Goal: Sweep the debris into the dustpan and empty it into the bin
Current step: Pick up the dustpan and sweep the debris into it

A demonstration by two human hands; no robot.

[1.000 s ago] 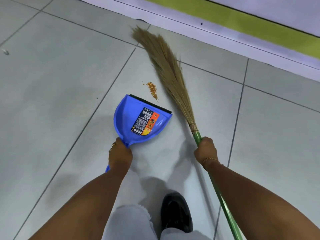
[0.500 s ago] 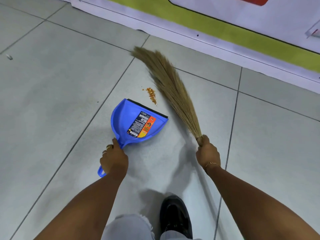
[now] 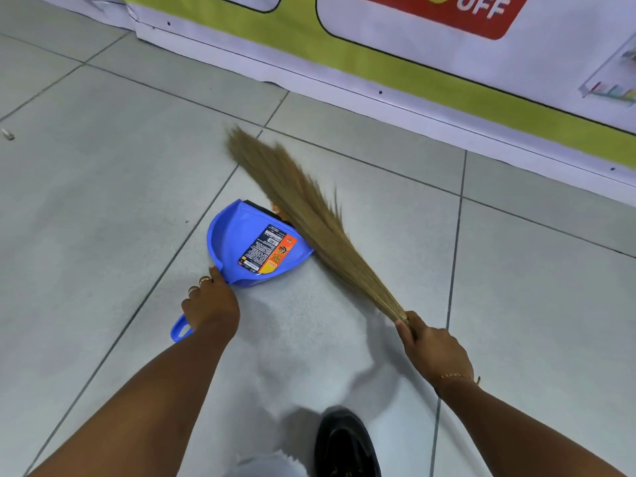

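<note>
Right hand (image 3: 434,349) clamps broom (image 3: 309,215), bristles pointing up-left, over dustpan (image 3: 241,235) lip

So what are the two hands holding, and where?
The left hand grips the blue dustpan by its handle. The right hand grips the broom where the bristles bunch together.

Debris (image 3: 276,211): only orange sliver visible at dustpan (image 3: 237,235) lip, rest hidden under broom (image 3: 309,215) bristles; amount cannot tell.
Bristles motion-blurred, tips smeared far ahead of right hand (image 3: 433,349).
Broom handle hidden inside right hand's fist and behind forearm.
Dustpan handle mostly covered by left hand (image 3: 210,304); only loop end shows behind it.
Dustpan label (image 3: 268,249) print too small to read.
Small object (image 3: 7,134) far left of left hand, at frame edge, unidentifiable.
Shoe (image 3: 346,445) cut by bottom edge.
Banner (image 3: 413,46) lettering cut by top edge, only "OFF" legible.
</note>
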